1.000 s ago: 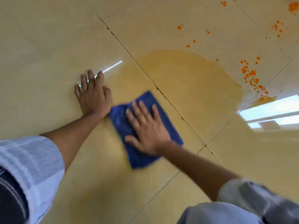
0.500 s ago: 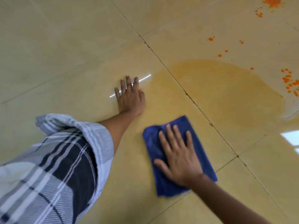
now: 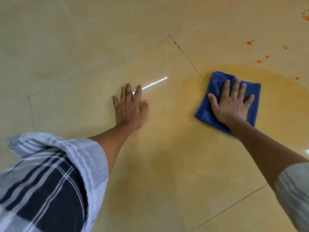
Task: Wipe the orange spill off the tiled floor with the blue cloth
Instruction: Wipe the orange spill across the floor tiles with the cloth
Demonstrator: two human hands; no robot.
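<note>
We see the right hand (image 3: 231,104) pressing flat, fingers spread wide, on the folded blue microfibre cloth (image 3: 215,84) at the near edge of the orange liquid spill (image 3: 275,97); the left hand (image 3: 129,108) rests flat, fingers straight, on the glossy beige tiled floor (image 3: 83,47); orange droplets (image 3: 249,42) lie beyond.

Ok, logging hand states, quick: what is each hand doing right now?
Left hand: open, flat on the tiled floor, holding nothing.
Right hand: open, fingers spread, pressing the blue cloth onto the orange spill.
</note>
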